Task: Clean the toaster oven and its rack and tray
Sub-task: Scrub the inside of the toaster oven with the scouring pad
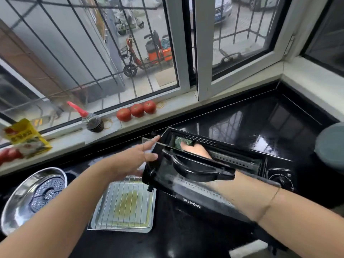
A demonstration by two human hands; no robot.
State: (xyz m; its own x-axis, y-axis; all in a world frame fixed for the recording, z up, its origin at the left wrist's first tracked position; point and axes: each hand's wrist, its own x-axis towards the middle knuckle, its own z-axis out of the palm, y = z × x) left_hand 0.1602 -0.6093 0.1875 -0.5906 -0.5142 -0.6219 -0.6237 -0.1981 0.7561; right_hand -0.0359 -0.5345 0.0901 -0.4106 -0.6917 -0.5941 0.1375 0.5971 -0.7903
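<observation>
Closest to the camera, both forearms reach in over a black countertop (186, 239). Down at the left there's the tray (96, 223) with the wire rack (122, 203) lying flat on top of it, a yellowish greasy patch showing through the wires. Just left of that sits a shiny steel bowl (16, 205) with a perforated steamer insert in it.

Next up is the black toaster oven (210, 207), with its glass door (160, 175) swung open toward the camera, handle facing up. The left hand (134, 159) is at the door's left edge, fingers straight and flat against the glass, not wrapped around anything. The right hand (195, 148) is past the door, inside the oven cavity, fingers curled onto a green scouring pad (181, 142) and pressing it against the back left of the interior. So the pad is right under the right fingertips, and the oven sits between the two arms.

Further back on the windowsill: three tomatoes (136, 110) in a row, a dark sauce bottle (93, 122) with a red spout, and a yellow packet (24, 136).
</observation>
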